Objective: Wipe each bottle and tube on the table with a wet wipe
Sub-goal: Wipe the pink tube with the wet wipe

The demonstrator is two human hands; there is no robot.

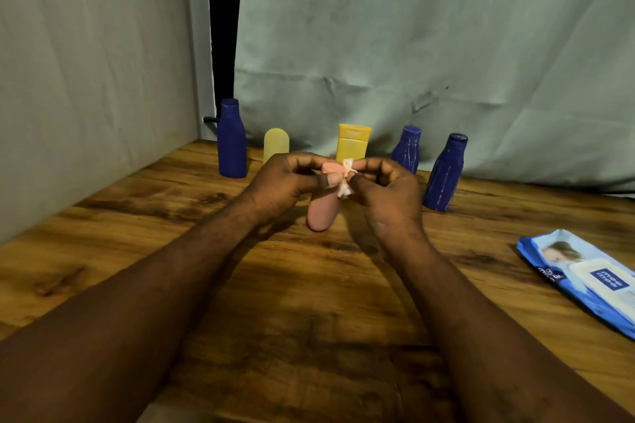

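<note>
Wipes pack (584,271) lies near right on the table (275,302), apart from the hands. Mid-table, the left hand (281,182) pinches the pink tube (323,213) near its top, cap end hanging down; the right hand (388,192) pinches a bunched wet wipe (344,187) against the tube's top. Risks: hard rubbing could pull the tube from that light pinch, and the wadded wipe may miss parts. Behind, the nearest blue bottle (445,175) stands near the right hand, so a wide swing could topple it.

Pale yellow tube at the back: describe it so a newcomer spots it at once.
At the far edge of the wooden table stands a row of containers. Second from the left, beside the tallest blue bottle, is the pale yellow tube. Its rounded top and milky colour set it apart from the brighter, flat-topped yellow tube.
</note>
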